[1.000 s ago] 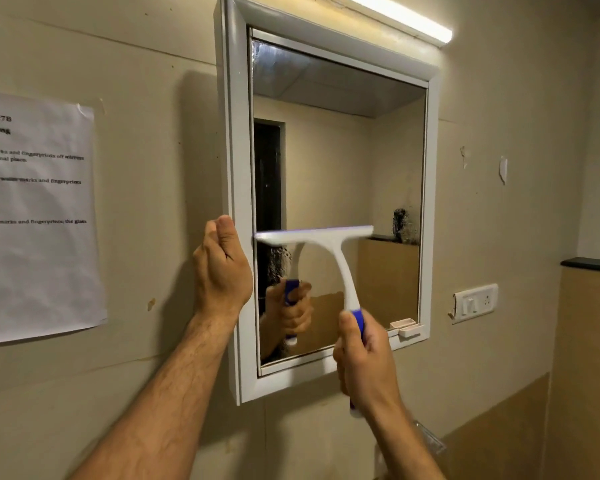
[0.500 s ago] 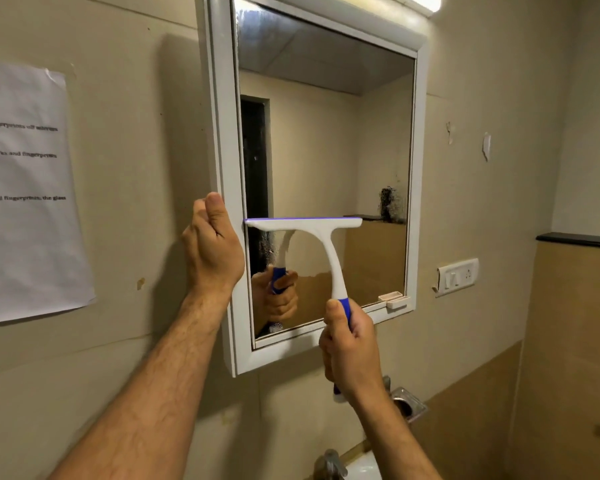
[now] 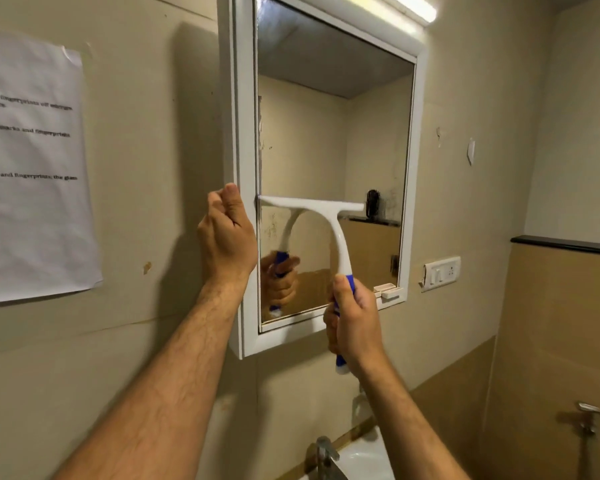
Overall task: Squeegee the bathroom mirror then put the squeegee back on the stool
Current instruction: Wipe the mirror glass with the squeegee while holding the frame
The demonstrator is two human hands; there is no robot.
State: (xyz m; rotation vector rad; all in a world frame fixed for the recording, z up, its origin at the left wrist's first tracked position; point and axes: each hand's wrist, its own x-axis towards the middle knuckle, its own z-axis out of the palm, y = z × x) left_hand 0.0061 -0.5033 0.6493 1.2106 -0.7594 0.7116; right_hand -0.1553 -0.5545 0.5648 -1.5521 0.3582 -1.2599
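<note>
A white-framed mirror [image 3: 333,133] hangs on the beige wall, its door slightly proud of the wall. My right hand [image 3: 354,323] grips the blue handle of a white squeegee [image 3: 326,216], whose blade lies flat across the lower left of the glass. My left hand [image 3: 227,237] holds the mirror frame's left edge, thumb up. The glass reflects the squeegee and my hand. The stool is not in view.
A printed paper sheet [image 3: 32,168] is taped to the wall at left. A switch plate [image 3: 440,273] sits right of the mirror. Below are a tap [image 3: 324,455] and a white basin [image 3: 368,459]. A wall tap [image 3: 587,415] is at right. A light bar [image 3: 413,6] glows above.
The view has shifted, showing more of the basin and tap below. The squeegee blade stays on the lower left glass, and my left hand keeps holding the frame.
</note>
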